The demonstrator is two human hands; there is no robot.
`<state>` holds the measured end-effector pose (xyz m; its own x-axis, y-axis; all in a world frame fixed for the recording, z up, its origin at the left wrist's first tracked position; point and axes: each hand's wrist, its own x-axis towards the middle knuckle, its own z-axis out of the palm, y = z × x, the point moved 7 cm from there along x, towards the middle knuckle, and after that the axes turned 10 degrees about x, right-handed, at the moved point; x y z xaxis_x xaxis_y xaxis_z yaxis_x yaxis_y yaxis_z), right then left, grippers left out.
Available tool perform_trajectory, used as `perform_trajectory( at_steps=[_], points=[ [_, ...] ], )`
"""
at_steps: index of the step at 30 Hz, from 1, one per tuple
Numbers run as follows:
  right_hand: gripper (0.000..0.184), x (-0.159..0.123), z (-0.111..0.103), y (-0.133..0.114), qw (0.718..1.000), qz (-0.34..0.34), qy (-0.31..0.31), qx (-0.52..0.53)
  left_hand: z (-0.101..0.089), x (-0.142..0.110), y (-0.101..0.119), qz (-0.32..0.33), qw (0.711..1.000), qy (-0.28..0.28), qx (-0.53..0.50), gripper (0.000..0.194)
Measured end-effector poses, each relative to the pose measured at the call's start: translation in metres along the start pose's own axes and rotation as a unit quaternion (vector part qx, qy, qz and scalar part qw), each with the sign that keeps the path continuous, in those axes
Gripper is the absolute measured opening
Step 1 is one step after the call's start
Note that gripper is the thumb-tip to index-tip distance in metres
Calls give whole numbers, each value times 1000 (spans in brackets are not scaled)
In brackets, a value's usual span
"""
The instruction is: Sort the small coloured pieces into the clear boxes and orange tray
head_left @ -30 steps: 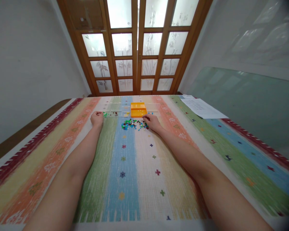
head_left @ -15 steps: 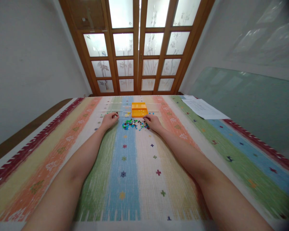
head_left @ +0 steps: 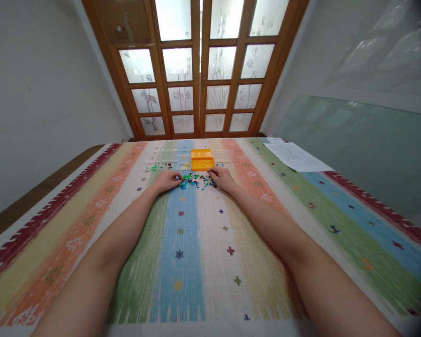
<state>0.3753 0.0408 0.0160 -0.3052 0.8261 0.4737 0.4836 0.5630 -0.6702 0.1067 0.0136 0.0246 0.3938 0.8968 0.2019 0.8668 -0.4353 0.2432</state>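
A loose pile of tiny green, blue and dark pieces (head_left: 195, 181) lies on the striped cloth. My left hand (head_left: 167, 180) is at the pile's left edge, its thumb and fingertips drawn together; whatever is between them is too small to make out. Over the pile's right side, close to the front corner of an open orange box (head_left: 201, 153), my right hand (head_left: 222, 178) has its fingers curled in a pinch, contents hidden. Beyond the left hand, small green pieces (head_left: 155, 167), dark brown pieces (head_left: 168, 165) and yellow pieces (head_left: 185, 166) sit in separate groups in a clear tray (head_left: 159, 158).
To the right of the orange box are a few blue pieces (head_left: 221, 164). Printed paper sheets (head_left: 294, 157) lie at the table's far right, beside a greenish glass panel (head_left: 358, 140). Wooden glazed doors (head_left: 199, 89) stand behind the table.
My left hand has come from the clear tray toward me and rightward, down to the pile's edge. The green and brown groups now show. My right hand has barely moved.
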Motion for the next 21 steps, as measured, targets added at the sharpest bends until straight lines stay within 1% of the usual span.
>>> perform_trajectory(
  at_steps=[5, 10, 15, 21],
  points=[
    [20, 0, 0, 1, 1000, -3, 0, 1, 0, 0, 0, -13, 1000, 0, -12, 24],
    [21, 0, 0, 1, 1000, -5, -2, -1, 0, 1, -3, -16, 999, 10, -27, 25],
    [22, 0, 0, 0, 1000, -13, -3, 5, -3, 1, -6, -13, 998, 29, -48, 28],
    [20, 0, 0, 3, 1000, -11, 5, 9, -7, 2, -13, -34, 997, 60, -45, 28]
  ],
)
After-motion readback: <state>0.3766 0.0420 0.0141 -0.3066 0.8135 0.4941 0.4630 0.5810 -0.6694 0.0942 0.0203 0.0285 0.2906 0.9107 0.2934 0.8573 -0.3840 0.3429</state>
